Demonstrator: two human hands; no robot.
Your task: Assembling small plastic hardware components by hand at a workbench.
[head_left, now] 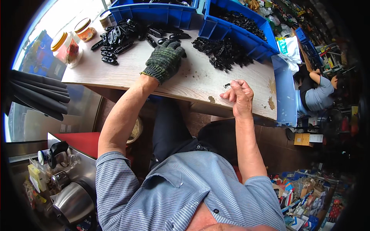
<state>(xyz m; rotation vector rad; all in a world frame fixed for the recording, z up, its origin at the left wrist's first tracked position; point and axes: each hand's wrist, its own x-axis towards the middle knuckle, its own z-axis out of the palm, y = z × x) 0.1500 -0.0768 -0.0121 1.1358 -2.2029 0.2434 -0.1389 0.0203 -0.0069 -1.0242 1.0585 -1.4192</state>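
Note:
My left hand (165, 61), in a dark green-grey knitted glove, lies over the table beside the near edge of the black plastic pieces. Its fingers are bent downward and close together, and whatever they hold is hidden beneath the glove. Long black pieces with slots (119, 36) are heaped to its left, and a few more (180, 36) lie just beyond the fingertips. Bare and raised over the table's front edge, my right hand (241, 96) pinches a small black plastic clip (227, 85). A pile of similar small black parts (222, 53) spreads beyond it.
Two blue bins stand at the back, one at the left (154, 14) and one at the right (239, 32) full of small black parts. Lidded jars (66, 48) sit at the table's left edge. Another person (318, 92) is at the far right. A steel kettle (75, 202) stands lower left.

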